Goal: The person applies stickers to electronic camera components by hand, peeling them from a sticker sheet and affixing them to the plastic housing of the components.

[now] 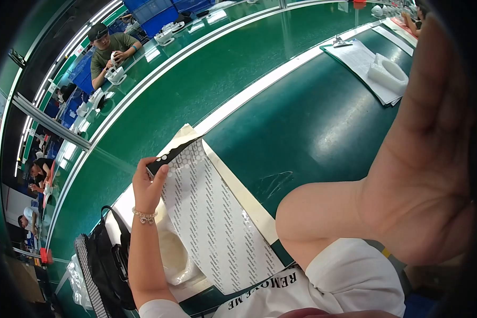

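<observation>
My left hand (149, 183) pinches the upper left corner of a long white backing sheet (212, 217) covered in rows of small grey print. The sheet's dark top edge is curled over and shows white round dots; its lower end reaches my shirt. Beneath it lie cream-coloured paper or card (233, 185) and a clear plastic bag (177, 254) with something pale inside. My right hand (429, 159) is raised very close at the right, palm showing and fingers stretched upward, holding nothing visible. Its fingertips are lost in the dark rim.
A clipboard (350, 66) with papers bears a white hollow plastic part (388, 74) at the far right of the green table (312, 122). A black bag (108, 254) stands at the left. Beyond, a person (108, 53) handles white parts at another bench.
</observation>
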The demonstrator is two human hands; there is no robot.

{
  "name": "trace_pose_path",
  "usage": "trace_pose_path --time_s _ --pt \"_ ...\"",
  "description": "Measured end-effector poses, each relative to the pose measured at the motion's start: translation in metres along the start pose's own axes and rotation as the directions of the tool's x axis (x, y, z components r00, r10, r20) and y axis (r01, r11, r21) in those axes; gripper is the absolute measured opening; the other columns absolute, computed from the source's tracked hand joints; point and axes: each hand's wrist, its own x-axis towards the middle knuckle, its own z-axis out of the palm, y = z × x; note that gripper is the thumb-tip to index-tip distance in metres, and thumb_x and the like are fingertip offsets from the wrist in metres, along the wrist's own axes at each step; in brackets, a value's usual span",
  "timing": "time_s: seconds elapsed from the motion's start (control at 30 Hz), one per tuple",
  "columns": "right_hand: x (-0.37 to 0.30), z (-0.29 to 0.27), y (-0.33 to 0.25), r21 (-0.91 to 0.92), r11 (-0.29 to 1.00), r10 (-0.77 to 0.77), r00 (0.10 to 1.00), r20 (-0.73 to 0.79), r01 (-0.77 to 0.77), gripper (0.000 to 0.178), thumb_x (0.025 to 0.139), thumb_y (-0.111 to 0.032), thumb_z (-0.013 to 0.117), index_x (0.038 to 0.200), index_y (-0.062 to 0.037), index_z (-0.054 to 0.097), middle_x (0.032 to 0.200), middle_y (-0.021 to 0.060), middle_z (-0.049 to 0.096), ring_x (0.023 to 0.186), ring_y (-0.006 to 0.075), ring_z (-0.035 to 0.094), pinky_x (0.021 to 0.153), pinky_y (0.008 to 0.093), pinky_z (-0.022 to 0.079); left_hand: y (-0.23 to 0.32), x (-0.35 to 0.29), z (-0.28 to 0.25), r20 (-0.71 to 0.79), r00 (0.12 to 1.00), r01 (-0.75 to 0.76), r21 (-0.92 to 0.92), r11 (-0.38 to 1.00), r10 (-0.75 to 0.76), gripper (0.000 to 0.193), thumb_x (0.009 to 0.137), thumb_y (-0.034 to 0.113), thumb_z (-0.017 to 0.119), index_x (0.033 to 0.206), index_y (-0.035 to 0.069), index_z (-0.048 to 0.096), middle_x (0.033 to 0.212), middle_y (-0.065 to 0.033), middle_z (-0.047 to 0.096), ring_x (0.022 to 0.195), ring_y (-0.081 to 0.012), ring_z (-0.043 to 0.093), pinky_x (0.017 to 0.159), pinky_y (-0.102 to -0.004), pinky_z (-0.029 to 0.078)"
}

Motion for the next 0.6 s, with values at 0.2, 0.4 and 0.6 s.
trace_pose_path --time_s 0.2,0.4,0.6 --pt "-0.002 -0.003 0.004 0.004 1.000 0.012 1.000 -0.022 -0.012 0.011 0.077 -0.007 0.049 0.083 -0.0088 0.058 0.094 0.0030 0.059 0.092 0.0150 0.053 0.078 0.0268 0.041 -0.007 -0.001 -0.001 -0.068 0.996 -0.069 -0.033 0.997 0.066 0.040 0.077 0.032 0.069 0.096 0.000 0.053 0.068 0.0012 0.053 0.057 -0.0038 0.043 0.049 -0.0188 0.034" --pt "0.002 0.000 0.014 -0.009 1.000 0.022 0.999 -0.049 -0.022 0.011 0.077 -0.009 0.049 0.083 -0.0086 0.058 0.094 0.0031 0.059 0.092 0.0151 0.053 0.079 0.0270 0.041 -0.008 -0.002 0.000 -0.078 0.993 -0.091 -0.062 0.994 0.086 0.039 0.077 0.031 0.069 0.096 0.000 0.053 0.066 0.0020 0.052 0.056 -0.0037 0.043 0.049 -0.0191 0.034" --pt "0.003 0.006 0.031 -0.022 1.000 0.013 0.995 -0.096 -0.015 0.011 0.077 -0.010 0.049 0.084 -0.0084 0.057 0.093 0.0032 0.059 0.092 0.0153 0.053 0.079 0.0272 0.040 -0.004 -0.002 -0.002 -0.005 1.000 -0.006 -0.009 1.000 0.006 0.030 0.081 0.019 0.065 0.100 -0.001 0.051 0.080 0.0004 0.054 0.069 -0.0048 0.048 0.061 -0.0179 0.039"
